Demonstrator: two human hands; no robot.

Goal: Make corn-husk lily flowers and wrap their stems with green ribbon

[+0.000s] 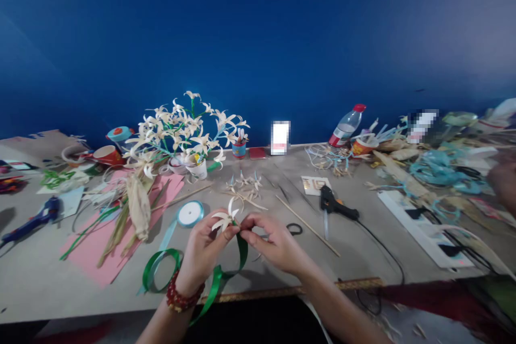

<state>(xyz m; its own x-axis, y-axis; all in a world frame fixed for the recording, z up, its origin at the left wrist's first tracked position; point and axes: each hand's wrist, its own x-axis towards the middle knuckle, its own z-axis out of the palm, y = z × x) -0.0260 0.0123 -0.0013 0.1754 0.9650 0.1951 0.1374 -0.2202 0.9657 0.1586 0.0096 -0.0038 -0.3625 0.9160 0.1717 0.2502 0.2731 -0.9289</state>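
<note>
My left hand (203, 250) pinches the base of a small cream paper flower (224, 219) above the table's front edge. My right hand (272, 242) is closed on a green ribbon (220, 274) right beside the flower's base. The ribbon loops down past my left wrist, which wears a red bead bracelet (181, 298), and curls on the grey table (48, 279). Both hands meet at the flower's stem.
A pot of cream flowers (189, 137) stands at the back. A black glue gun (334, 204), a blue glue gun (34, 220), a pale blue tape roll (190, 213), pink paper (105, 242), thin sticks, a plastic bottle (346, 124) and a white power strip (423, 228) lie around.
</note>
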